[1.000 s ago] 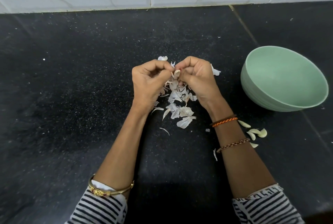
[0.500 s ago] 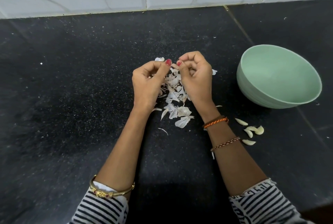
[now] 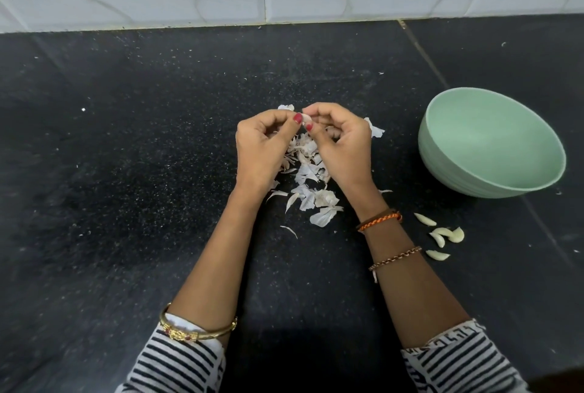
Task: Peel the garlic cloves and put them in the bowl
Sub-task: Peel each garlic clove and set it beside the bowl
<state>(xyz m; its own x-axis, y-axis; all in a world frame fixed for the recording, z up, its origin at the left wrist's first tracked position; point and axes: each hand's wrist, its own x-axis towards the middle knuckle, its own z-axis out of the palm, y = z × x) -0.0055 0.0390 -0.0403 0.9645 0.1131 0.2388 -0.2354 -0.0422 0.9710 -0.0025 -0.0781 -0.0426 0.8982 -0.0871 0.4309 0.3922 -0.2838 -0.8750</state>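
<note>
We pinch a clove (image 3: 306,117) between both hands, left (image 3: 264,147) and right (image 3: 343,146), each grip curled on it. Skins (image 3: 311,177) litter the tabletop (image 3: 142,155); four peeled cloves (image 3: 442,236) lie near the bowl (image 3: 491,143).

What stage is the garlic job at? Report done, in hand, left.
Done: several peeled cloves lie on the counter beside a pile of skins. In hand: left hand and right hand pinch one clove between fingertips. Left: the green bowl shows nothing inside, so the cloves still need moving in.
</note>
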